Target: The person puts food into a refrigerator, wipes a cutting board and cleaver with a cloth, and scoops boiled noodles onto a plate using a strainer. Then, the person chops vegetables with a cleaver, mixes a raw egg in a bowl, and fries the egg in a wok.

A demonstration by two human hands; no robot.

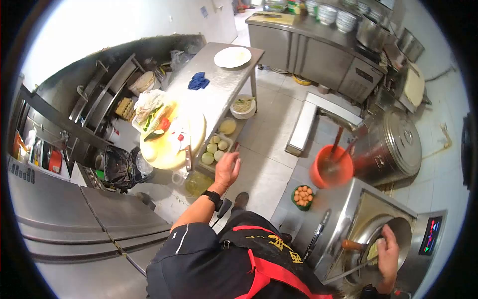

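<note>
My left hand point(227, 171), a dark watch on its wrist, hangs beside the steel table with its fingers loosely apart and nothing plainly held. Nearest to it are a tray of pale round vegetables point(213, 148) and a round cutting board point(172, 158) bearing a wooden-handled knife point(188, 158), a tomato point(165, 124) and greens. My right hand point(388, 253) is over the wok point(402, 234) on the stove, fingers stretched out. Close by it lies a wooden handle point(352, 244). Some yellow-green food point(372, 250) shows in the wok, partly hidden by this hand.
An orange bucket point(318, 175) with handles sticking out stands beyond the stove, near a large lidded steel pot point(398, 142). Eggs point(302, 195) sit in a green container on the floor. A white plate point(232, 57) and blue cloth point(198, 81) lie on the steel table point(219, 82).
</note>
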